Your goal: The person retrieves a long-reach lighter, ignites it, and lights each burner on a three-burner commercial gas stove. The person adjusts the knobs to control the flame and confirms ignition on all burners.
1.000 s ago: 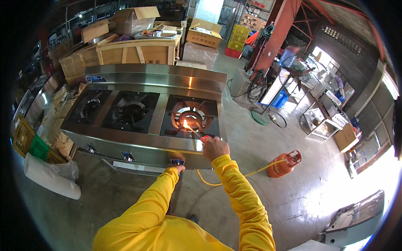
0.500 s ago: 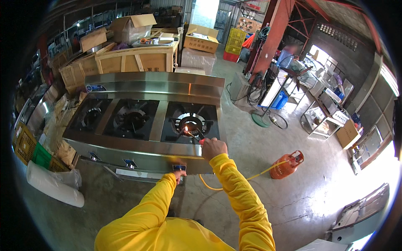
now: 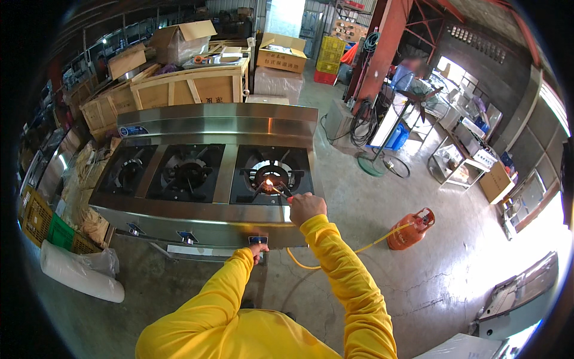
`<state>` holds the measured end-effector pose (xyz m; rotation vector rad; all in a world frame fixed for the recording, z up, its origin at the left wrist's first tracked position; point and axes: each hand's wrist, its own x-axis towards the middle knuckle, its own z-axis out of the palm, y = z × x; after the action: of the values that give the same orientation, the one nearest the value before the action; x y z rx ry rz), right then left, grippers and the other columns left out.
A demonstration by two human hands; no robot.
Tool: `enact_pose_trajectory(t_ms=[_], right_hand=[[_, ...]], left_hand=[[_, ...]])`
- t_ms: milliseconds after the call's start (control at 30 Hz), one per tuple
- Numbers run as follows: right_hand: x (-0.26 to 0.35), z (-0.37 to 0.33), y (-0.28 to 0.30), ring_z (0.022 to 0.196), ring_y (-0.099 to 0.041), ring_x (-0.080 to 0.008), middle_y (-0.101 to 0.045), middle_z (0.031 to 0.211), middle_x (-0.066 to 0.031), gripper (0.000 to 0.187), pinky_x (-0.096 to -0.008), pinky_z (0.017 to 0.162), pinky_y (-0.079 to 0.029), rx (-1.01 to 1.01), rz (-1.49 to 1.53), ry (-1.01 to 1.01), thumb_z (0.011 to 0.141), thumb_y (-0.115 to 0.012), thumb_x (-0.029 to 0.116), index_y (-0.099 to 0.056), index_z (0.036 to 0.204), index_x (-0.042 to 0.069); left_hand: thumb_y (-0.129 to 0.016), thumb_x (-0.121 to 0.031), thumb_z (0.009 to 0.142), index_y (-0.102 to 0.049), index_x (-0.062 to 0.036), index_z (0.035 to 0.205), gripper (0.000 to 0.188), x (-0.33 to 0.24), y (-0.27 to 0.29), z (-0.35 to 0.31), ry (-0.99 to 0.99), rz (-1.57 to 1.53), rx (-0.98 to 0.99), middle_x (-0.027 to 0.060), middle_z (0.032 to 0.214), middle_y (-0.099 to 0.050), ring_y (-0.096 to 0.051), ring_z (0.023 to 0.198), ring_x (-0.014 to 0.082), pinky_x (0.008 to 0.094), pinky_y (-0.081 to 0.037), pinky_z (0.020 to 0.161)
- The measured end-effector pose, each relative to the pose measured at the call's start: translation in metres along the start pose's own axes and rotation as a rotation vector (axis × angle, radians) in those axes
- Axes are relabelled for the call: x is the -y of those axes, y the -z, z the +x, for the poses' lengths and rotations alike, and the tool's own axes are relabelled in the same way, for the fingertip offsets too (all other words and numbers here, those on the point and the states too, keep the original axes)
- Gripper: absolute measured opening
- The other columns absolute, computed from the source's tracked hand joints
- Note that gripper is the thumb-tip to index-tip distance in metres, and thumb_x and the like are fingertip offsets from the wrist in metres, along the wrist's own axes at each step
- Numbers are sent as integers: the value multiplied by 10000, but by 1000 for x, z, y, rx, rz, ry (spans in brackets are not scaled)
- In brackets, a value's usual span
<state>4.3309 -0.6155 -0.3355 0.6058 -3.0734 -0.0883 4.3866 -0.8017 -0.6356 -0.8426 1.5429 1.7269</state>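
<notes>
A stainless steel gas stove (image 3: pixel 143 215) with three burners stands before me. My right hand (image 3: pixel 308 209) is closed around a long-nosed lighter (image 3: pixel 279 192) with a red handle end. Its tip reaches over the right burner (image 3: pixel 278 169), where a small orange flame (image 3: pixel 268 183) burns. At the stove's front, my left hand (image 3: pixel 258 251) has its fingers closed at the right control knob, just under a blue-and-white plate (image 3: pixel 258 240). The hand mostly hides this knob. Two other knobs with plates sit farther left on the front panel.
An orange gas cylinder (image 3: pixel 408 231) stands on the floor at right, with a yellow hose (image 3: pixel 365 250) running toward the stove. Wooden crates (image 3: pixel 179 88) and cartons (image 3: pixel 281 54) are behind the stove. A roll of white wrap (image 3: pixel 81 278) lies left. A fan (image 3: pixel 382 143) stands far right.
The view has shifted slightly. The flame at the lighter's tip has moved a little right and looks wider. Both hands keep their grips.
</notes>
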Motion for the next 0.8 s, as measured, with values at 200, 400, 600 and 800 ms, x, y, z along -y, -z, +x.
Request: enact_pose_trajectory(t_ms=[200, 400, 600, 800], right_hand=[[11, -3, -2, 887, -719, -268, -717, 977, -128, 224, -385, 705, -583, -40, 85, 25, 898, -561, 257, -721, 954, 111], [1, -6, -2, 876, -715, -289, -718, 978, -118, 215, -406, 717, -581, -40, 81, 28, 896, -587, 283, -720, 927, 118], [-9, -39, 5, 845, -702, -333, -697, 934, -148, 286, -443, 709, -568, -145, 200, -129, 923, -558, 375, -681, 1025, 137], [-38, -92, -12, 852, -666, -388, -678, 950, -172, 314, -456, 730, -538, -434, 535, -303, 928, -581, 368, -645, 1145, 150]], left_hand=[[-699, -305, 780, -485, -167, 788, 255, -1, 1, -3, -1, -18, 26, -7, 504, -349, -311, 399, 124, 284, -294, 395], [-708, -301, 772, -443, -178, 762, 293, -1, 0, -2, 31, -46, 17, -24, 525, -342, -308, 411, 107, 274, -278, 400], [-749, -347, 763, -421, -189, 748, 365, 2, 4, 7, 5, -13, 41, -45, 548, -336, -327, 424, 96, 276, -283, 406], [-819, -494, 707, -587, -158, 851, 432, 6, 0, -7, -37, 35, -54, -44, 566, -430, -392, 428, 102, 270, -326, 402]])
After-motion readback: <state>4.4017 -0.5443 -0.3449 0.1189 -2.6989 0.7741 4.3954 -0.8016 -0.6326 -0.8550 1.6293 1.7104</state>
